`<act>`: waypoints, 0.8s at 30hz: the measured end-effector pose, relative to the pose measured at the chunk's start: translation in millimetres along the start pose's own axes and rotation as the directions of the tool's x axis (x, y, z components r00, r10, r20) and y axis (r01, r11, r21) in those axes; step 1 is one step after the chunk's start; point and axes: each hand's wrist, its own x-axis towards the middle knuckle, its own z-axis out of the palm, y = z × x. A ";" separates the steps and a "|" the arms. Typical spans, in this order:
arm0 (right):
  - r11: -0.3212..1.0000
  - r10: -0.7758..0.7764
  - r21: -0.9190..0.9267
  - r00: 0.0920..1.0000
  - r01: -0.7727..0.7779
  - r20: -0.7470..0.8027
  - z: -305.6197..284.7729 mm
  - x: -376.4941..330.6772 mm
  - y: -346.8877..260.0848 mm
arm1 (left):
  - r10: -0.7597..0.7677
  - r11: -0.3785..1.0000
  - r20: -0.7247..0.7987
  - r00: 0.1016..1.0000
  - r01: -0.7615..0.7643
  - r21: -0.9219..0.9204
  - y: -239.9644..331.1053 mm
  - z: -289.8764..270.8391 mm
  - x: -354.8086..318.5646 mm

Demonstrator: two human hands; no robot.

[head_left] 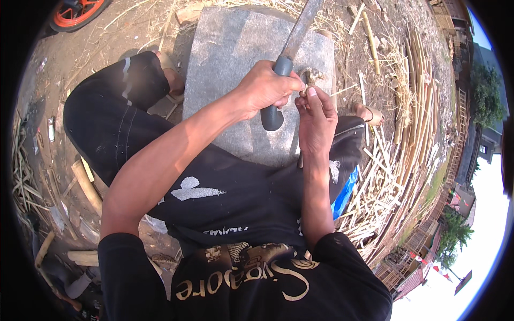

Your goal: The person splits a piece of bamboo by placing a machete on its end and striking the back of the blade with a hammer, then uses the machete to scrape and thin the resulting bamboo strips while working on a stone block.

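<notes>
One knife [289,49], blade angled away from body, above grey worktop [219,59]; left hand [267,88] wrapped round handle [272,120], right hand [317,116] bunched just beside left, whether pinching anything unclear. Best hold handle steady, right fingers clear of edge.

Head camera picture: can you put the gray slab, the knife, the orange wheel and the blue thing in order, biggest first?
1. Gray slab
2. Knife, though its tip is out of the picture
3. Orange wheel and blue thing: unsure which looks bigger, because the wheel is cut off
</notes>
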 end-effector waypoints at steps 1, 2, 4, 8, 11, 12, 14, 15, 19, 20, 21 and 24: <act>0.992 -0.046 -0.118 0.999 0.045 -0.008 2.0 0.0 -1.4 | 0.009 1.000 -0.005 1.000 -0.009 -0.012 -2.0 -2.0 0.6; 0.968 -0.093 -0.235 0.996 0.088 -0.011 3.9 -0.6 -3.5 | 0.008 1.000 -0.011 1.000 -0.008 -0.013 -4.3 -3.3 1.0; 0.922 -0.149 -0.359 0.989 0.145 0.017 6.0 -0.7 -5.9 | 0.006 1.000 -0.020 1.000 -0.006 -0.013 -5.3 -4.7 0.7; 0.895 -0.119 -0.419 0.987 0.153 0.106 5.0 1.7 -12.3 | -0.015 1.000 -0.003 1.000 0.015 0.000 -4.0 -7.9 0.5; 0.894 -0.079 -0.428 0.988 0.130 0.135 -1.8 3.0 -15.7 | -0.060 0.998 0.019 0.998 0.059 0.027 -2.4 -7.0 0.8; 0.898 -0.072 -0.420 0.987 0.127 0.144 -3.6 3.7 -15.4 | -0.074 0.997 0.035 0.997 0.073 0.030 -2.9 -7.5 1.9; 0.909 -0.068 -0.399 0.988 0.120 0.142 -7.9 2.8 -13.7 | -0.079 0.996 0.061 0.995 0.078 0.033 -4.8 -7.6 3.2; 0.913 -0.066 -0.390 0.988 0.116 0.139 -10.5 2.2 -12.4 | -0.071 0.997 0.073 0.995 0.069 0.032 -6.3 -6.9 3.7; 0.933 -0.145 -0.312 0.980 0.181 0.136 -12.5 2.8 -3.9 | -0.072 0.997 0.084 0.994 0.070 0.020 -5.6 -3.2 4.4; 0.928 -0.174 -0.313 0.977 0.204 0.121 -9.8 1.7 -2.0 | -0.084 0.996 0.081 0.993 0.086 -0.014 -4.6 -1.6 3.3; 0.922 -0.205 -0.312 0.973 0.229 0.110 -5.9 1.6 -0.3 | -0.094 0.994 0.076 0.993 0.098 -0.047 1.5 1.6 -0.2; 0.865 -0.363 -0.345 0.929 0.365 0.075 0.1 2.8 7.8 | -0.110 0.967 0.117 0.987 0.134 -0.216 -0.3 2.0 0.3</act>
